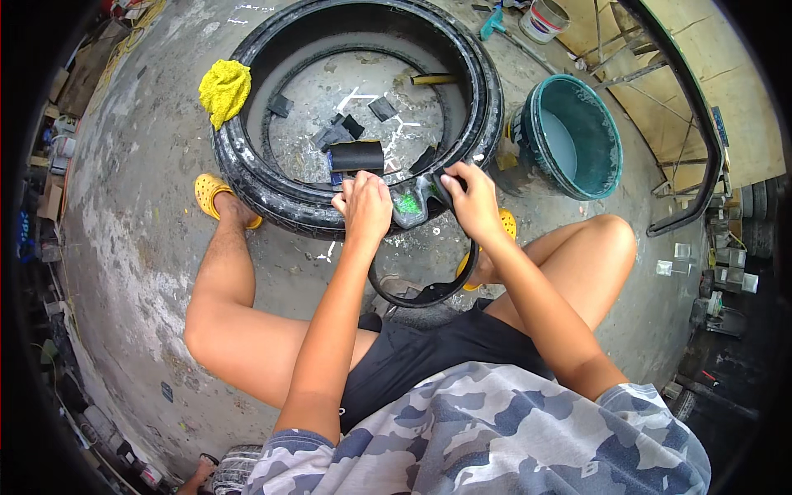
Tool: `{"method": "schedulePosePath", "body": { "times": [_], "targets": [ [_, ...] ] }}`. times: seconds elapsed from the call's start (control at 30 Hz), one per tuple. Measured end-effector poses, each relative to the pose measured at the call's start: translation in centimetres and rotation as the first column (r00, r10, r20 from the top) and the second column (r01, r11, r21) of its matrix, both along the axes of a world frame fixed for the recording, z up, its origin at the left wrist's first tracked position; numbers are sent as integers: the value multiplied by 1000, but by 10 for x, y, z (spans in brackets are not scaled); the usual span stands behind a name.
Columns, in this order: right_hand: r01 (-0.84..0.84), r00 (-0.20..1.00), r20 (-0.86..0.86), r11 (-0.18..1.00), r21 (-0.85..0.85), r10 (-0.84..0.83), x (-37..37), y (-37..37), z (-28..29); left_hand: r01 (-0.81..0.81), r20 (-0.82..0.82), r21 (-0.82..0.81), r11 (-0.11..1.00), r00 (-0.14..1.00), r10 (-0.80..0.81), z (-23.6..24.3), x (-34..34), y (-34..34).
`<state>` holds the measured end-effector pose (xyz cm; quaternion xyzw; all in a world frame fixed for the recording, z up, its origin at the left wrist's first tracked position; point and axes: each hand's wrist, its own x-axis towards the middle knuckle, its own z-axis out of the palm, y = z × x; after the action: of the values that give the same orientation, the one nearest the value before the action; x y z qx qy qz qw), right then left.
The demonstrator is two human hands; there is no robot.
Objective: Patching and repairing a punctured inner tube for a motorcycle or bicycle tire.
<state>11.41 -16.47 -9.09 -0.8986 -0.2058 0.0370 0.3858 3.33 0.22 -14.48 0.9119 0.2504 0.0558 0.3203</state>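
Note:
Over the near rim of a tire (272,196) lying flat, I hold a black ring-shaped part (421,295) that looks like a steering wheel. Its upper section is grey and wet-looking, with a bright green patch. My left hand (367,205) is closed at its left side, fingers curled. My right hand (472,202) pinches the thick black part at its upper right; whether a small pad is also under those fingers is hidden. Just beyond my left hand lies a dark curled sheet (356,155), maybe sandpaper. Several small dark squares (382,108) lie inside the tire.
A yellow cloth (224,92) hangs on the tire's left edge. To the right stands a teal bucket (582,136) holding cloudy water. Beyond are a white tub (544,20) and a black curved frame (711,157). Shelved clutter lines both sides. Another person's foot (198,476) shows at lower left.

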Motion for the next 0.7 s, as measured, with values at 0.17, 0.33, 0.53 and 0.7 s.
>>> {"method": "schedulePosePath", "body": {
  "times": [0.17,0.33,0.53,0.7],
  "targets": [
    [-15,996,84,999,-43,19,-4,29,-8,52,26,6,999,998,-53,7,4,-1],
    [-56,987,144,996,-74,66,-29,6,-22,27,30,26,999,999,-27,-1,-3,-2],
    [-84,973,213,996,-32,89,-10,31,-25,13,82,-4,1000,997,-12,-8,-3,-3],
    [-106,978,175,993,-56,114,-19,17,-19,-5,86,-1,1000,996,5,-1,2,-5]
  ]
}}
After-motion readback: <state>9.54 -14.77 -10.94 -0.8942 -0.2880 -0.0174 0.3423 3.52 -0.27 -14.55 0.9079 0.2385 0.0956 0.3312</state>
